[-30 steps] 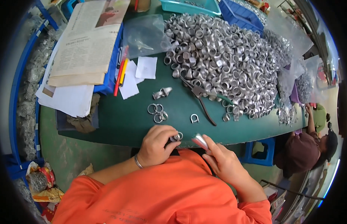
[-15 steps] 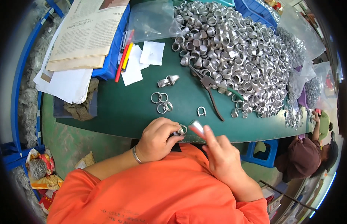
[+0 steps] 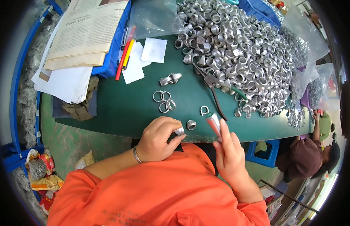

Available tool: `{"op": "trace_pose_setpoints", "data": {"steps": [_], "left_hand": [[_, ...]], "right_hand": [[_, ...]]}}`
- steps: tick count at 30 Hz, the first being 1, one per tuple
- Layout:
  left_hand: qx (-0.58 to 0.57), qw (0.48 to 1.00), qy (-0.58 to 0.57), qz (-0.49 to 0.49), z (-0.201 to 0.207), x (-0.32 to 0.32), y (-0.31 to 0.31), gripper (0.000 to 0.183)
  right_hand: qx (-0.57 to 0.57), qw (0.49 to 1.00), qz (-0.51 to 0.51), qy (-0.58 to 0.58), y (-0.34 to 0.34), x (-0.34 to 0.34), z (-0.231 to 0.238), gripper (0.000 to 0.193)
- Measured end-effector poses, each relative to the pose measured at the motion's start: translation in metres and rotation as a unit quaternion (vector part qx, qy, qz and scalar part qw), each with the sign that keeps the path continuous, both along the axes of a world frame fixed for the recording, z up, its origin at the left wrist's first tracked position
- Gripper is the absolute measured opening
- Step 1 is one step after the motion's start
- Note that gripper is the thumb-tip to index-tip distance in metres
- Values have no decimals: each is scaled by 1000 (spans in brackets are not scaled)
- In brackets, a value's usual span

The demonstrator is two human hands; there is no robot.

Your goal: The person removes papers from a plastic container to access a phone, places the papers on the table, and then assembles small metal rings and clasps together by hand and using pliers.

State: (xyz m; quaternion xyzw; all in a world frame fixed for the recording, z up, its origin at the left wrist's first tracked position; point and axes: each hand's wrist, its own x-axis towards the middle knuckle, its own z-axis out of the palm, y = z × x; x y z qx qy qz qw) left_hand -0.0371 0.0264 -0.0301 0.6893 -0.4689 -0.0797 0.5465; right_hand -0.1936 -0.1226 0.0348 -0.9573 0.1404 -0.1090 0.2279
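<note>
My left hand (image 3: 160, 138) is closed, thumb and fingers pinching a silver metal ring (image 3: 179, 130) at the table's near edge. Just right of those fingertips a loose thick ring (image 3: 191, 125) rests on the green table (image 3: 129, 109). In my closed right hand (image 3: 229, 154) is a short red-and-silver cylindrical tool (image 3: 213, 126) with a greenish end, tilted up to the left; its exact kind is unclear. Beyond it lies a small U-shaped metal piece (image 3: 204, 110). Linked or overlapping thin rings (image 3: 164, 101) and two bulkier rings (image 3: 170, 79) lie farther away.
A large heap of metal rings (image 3: 235, 49) covers the far right, with pliers (image 3: 214, 83) at its edge. At the far left are newspapers (image 3: 84, 34) on a blue tray, pens (image 3: 126, 56) and paper slips (image 3: 154, 50). A co-worker (image 3: 299, 158) sits at the right near a blue stool (image 3: 262, 152).
My right hand has moved right, taking the red-and-silver tool away from my left hand. A thick ring now lies clear of my left fingertips, which still pinch a ring.
</note>
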Motion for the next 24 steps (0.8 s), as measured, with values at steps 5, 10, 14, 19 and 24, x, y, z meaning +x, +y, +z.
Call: {"op": "trace_pose_setpoints", "data": {"steps": [5, 10, 14, 19, 24], "left_hand": [[43, 967, 252, -13, -1, 5, 8, 18], [9, 892, 451, -32, 10, 12, 5, 13], [53, 825, 561, -35, 23, 15, 7, 10], [82, 963, 256, 14, 16, 20, 7, 8], [68, 996, 23, 44, 14, 22, 7, 13]], "right_hand": [[60, 996, -41, -55, -5, 13, 2, 55], [105, 991, -52, -59, -5, 18, 0, 48], [122, 989, -58, -62, -5, 20, -4, 46], [121, 991, -48, -33, -8, 20, 0, 46], [83, 996, -7, -20, -16, 40, 19, 43]]}}
